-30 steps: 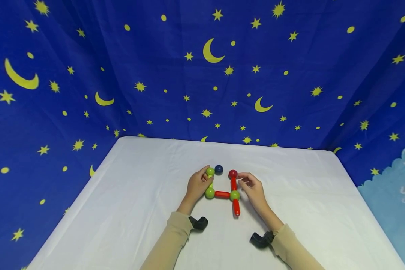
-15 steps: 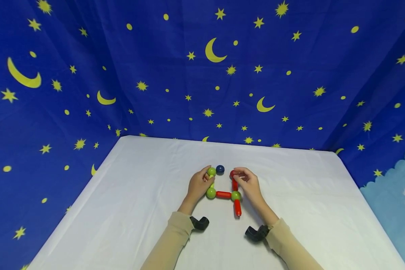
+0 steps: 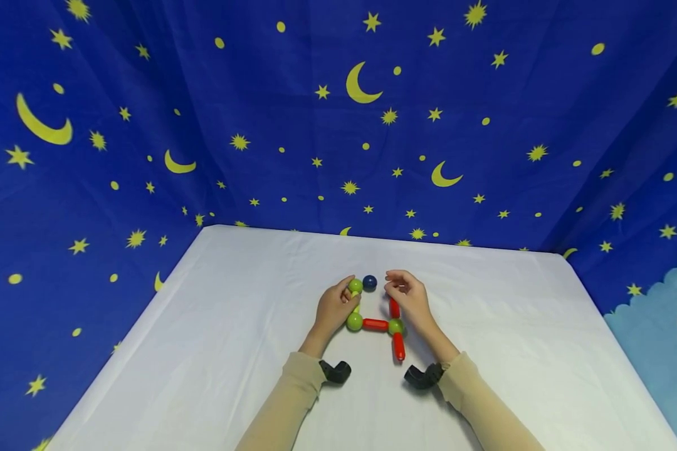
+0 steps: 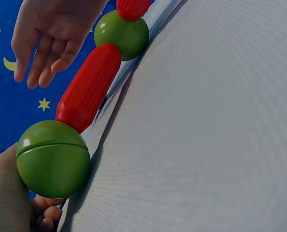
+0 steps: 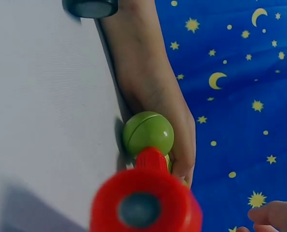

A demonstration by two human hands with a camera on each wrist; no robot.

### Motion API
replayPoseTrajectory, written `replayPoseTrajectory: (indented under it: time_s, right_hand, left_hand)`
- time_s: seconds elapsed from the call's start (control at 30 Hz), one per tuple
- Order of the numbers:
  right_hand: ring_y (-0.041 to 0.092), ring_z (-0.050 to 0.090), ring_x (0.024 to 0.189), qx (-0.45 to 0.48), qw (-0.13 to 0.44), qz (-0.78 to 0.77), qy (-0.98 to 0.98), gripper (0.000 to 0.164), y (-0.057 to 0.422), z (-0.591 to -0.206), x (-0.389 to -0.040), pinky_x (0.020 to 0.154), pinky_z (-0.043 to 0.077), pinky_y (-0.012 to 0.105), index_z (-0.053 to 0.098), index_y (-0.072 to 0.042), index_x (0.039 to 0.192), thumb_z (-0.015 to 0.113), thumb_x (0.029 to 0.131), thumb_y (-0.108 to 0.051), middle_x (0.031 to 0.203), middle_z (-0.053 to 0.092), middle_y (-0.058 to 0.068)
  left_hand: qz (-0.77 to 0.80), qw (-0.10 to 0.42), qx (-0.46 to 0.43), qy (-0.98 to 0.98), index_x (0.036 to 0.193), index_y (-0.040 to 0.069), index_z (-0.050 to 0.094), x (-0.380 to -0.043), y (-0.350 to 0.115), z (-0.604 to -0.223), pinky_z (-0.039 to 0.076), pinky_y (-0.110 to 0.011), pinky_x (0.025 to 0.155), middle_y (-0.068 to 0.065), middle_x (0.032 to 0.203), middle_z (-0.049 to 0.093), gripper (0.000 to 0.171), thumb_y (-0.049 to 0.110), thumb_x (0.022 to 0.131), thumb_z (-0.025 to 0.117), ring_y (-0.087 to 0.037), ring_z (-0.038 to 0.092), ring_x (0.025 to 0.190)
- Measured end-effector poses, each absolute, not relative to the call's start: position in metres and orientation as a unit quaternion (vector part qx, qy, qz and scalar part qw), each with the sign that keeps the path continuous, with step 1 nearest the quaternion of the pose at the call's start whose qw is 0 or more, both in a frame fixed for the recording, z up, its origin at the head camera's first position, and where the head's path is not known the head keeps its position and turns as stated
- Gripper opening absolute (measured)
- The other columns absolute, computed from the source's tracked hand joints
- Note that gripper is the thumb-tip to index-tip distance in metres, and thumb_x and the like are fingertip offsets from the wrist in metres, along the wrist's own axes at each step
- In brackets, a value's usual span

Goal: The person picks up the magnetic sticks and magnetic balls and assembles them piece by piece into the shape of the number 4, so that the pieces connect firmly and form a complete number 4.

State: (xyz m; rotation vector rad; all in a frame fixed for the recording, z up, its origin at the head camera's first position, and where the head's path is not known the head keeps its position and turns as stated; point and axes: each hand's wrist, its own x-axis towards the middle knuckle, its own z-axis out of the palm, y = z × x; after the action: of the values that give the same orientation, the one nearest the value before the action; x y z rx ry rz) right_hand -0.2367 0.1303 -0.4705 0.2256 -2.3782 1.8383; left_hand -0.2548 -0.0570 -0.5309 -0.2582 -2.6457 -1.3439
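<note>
A flat figure of magnetic balls and rods lies on the white table. My left hand (image 3: 334, 308) grips its yellow-green rod (image 3: 356, 305), between a far green ball (image 3: 355, 285) and a near green ball (image 3: 354, 322). A red rod (image 3: 375, 324) joins the near ball to another green ball (image 3: 396, 326). From there one red rod (image 3: 394, 307) points away and another red rod (image 3: 398, 346) points toward me, its grey end showing in the right wrist view. My right hand (image 3: 413, 302) hovers over the far rod's end with loosely bent fingers; the red ball there is hidden.
A dark blue ball (image 3: 369, 282) sits beside the far green ball, between my hands. The white table (image 3: 248, 313) extends around the figure. A blue cloth with yellow stars and moons (image 3: 293, 125) stands behind it and along the sides.
My right hand has moved forward and left, from beside the red ball to over it, and now covers it. My left hand keeps its grip on the yellow-green rod.
</note>
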Motion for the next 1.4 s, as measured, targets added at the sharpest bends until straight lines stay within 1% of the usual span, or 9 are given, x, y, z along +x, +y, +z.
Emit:
replayPoseTrajectory:
  time_s: [0.17,0.3,0.4,0.53,0.63,0.83,0.97,1.13,1.4]
  right_hand:
    - [0.009,0.059,0.086,0.070,0.053,0.598,-0.796,0.031,0.128,-0.483,-0.251,0.075,0.046,0.012,0.059,0.008,0.116,0.064,0.086,0.001,0.112,0.061,0.029]
    - [0.023,0.061,0.093,0.074,0.049,0.590,-0.803,0.034,0.124,-0.482,-0.254,0.075,0.047,0.014,0.058,0.009,0.117,0.064,0.085,0.001,0.113,0.061,0.029]
    - [0.034,0.061,0.098,0.078,0.042,0.588,-0.804,0.035,0.120,-0.468,-0.248,0.075,0.046,0.013,0.057,0.010,0.117,0.063,0.084,0.004,0.114,0.060,0.031]
    - [0.041,0.058,0.104,0.081,0.031,0.589,-0.804,0.034,0.113,-0.447,-0.239,0.076,0.044,0.012,0.056,0.012,0.117,0.061,0.084,0.006,0.116,0.057,0.034]
    - [0.041,0.058,0.105,0.082,0.032,0.587,-0.805,0.033,0.112,-0.447,-0.240,0.078,0.046,0.015,0.057,0.011,0.116,0.061,0.084,0.006,0.116,0.058,0.033]
    - [0.038,0.058,0.109,0.076,0.019,0.585,-0.808,0.036,0.114,-0.473,-0.263,0.084,0.049,0.024,0.057,0.010,0.119,0.064,0.085,0.002,0.119,0.059,0.029]
    - [0.036,0.058,0.109,0.075,0.016,0.580,-0.811,0.036,0.113,-0.481,-0.270,0.089,0.050,0.033,0.057,0.010,0.119,0.064,0.085,-0.001,0.118,0.060,0.027]
    - [0.038,0.057,0.110,0.077,0.013,0.584,-0.808,0.036,0.110,-0.484,-0.273,0.095,0.048,0.045,0.058,0.010,0.118,0.064,0.085,0.000,0.118,0.059,0.029]
    - [0.038,0.057,0.110,0.078,0.011,0.567,-0.820,0.036,0.108,-0.484,-0.278,0.095,0.047,0.046,0.057,0.011,0.118,0.064,0.083,0.001,0.119,0.059,0.029]
  left_hand:
    - [-0.449,0.081,-0.089,-0.886,0.131,0.009,0.057,-0.255,-0.057,-0.531,0.036,-0.020,0.062,-0.001,0.075,0.058,0.049,0.022,0.085,0.067,-0.006,0.044,0.063]
    - [-0.446,0.082,-0.090,-0.887,0.131,0.009,0.057,-0.256,-0.057,-0.532,0.037,-0.020,0.062,0.000,0.075,0.058,0.049,0.023,0.085,0.067,-0.006,0.044,0.063]
    - [-0.445,0.081,-0.087,-0.887,0.131,0.009,0.057,-0.256,-0.057,-0.532,0.037,-0.020,0.062,-0.001,0.075,0.059,0.049,0.023,0.085,0.067,-0.006,0.044,0.063]
    - [-0.445,0.075,-0.082,-0.889,0.131,0.010,0.057,-0.255,-0.057,-0.530,0.036,-0.020,0.063,0.000,0.075,0.059,0.049,0.023,0.085,0.067,-0.006,0.044,0.063]
    - [-0.444,0.076,-0.084,-0.889,0.131,0.010,0.057,-0.255,-0.057,-0.530,0.036,-0.020,0.063,0.000,0.075,0.058,0.048,0.024,0.085,0.067,-0.006,0.044,0.063]
    - [-0.445,0.088,-0.091,-0.887,0.130,0.009,0.058,-0.255,-0.058,-0.530,0.036,-0.020,0.063,-0.001,0.075,0.059,0.047,0.023,0.086,0.067,-0.006,0.044,0.063]
    - [-0.445,0.091,-0.094,-0.886,0.130,0.009,0.058,-0.255,-0.058,-0.531,0.036,-0.020,0.063,-0.001,0.074,0.058,0.047,0.023,0.086,0.067,-0.006,0.044,0.063]
    - [-0.440,0.088,-0.092,-0.889,0.130,0.009,0.058,-0.255,-0.059,-0.533,0.036,-0.020,0.063,0.001,0.075,0.058,0.048,0.024,0.086,0.067,-0.005,0.044,0.063]
    - [-0.445,0.089,-0.097,-0.886,0.130,0.009,0.058,-0.255,-0.059,-0.533,0.037,-0.019,0.063,0.000,0.075,0.059,0.048,0.024,0.085,0.067,-0.005,0.044,0.063]
